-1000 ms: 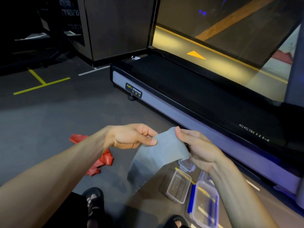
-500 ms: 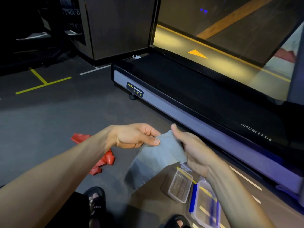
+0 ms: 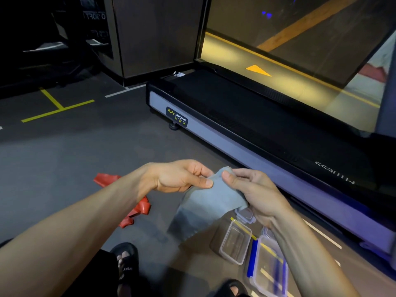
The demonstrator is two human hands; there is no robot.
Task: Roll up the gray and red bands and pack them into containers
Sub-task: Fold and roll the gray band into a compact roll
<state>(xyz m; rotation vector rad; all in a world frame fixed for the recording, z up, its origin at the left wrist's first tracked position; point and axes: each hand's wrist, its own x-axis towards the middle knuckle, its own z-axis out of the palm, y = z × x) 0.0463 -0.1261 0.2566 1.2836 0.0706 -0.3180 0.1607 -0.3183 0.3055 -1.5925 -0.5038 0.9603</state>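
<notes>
Gray band (image 3: 205, 202) hangs between the person's two hands, held up over the floor (image 3: 64, 159) in front of the knees. Left hand (image 3: 177, 176) pinches its upper edge between thumb and curled fingers (image 3: 206, 182); right hand (image 3: 252, 194) grips the same top edge just beside it, thumb on the near face and fingers wrapped behind. From there the band drops and widens, its loose lower end hanging near the floor and partly covering the view of the containers.

Red band (image 3: 137, 207) lies crumpled on the floor to the left, mostly hidden behind the left forearm, with one end showing above the arm and a bunched part below it. To the right, under the right forearm, a small clear container (image 3: 234, 243) sits open on the floor. Just beside it lies a larger clear container with blue clips (image 3: 265, 269), and a small clear lid (image 3: 246, 215) peeks out under the hanging band and the right wrist.

A treadmill (image 3: 246, 125) runs close behind the hands, its gray side rail carrying a dark label. Yellow tape lines (image 3: 55, 108) mark the floor farther left. Two feet in black sandals (image 3: 126, 264) show at the bottom edge.
</notes>
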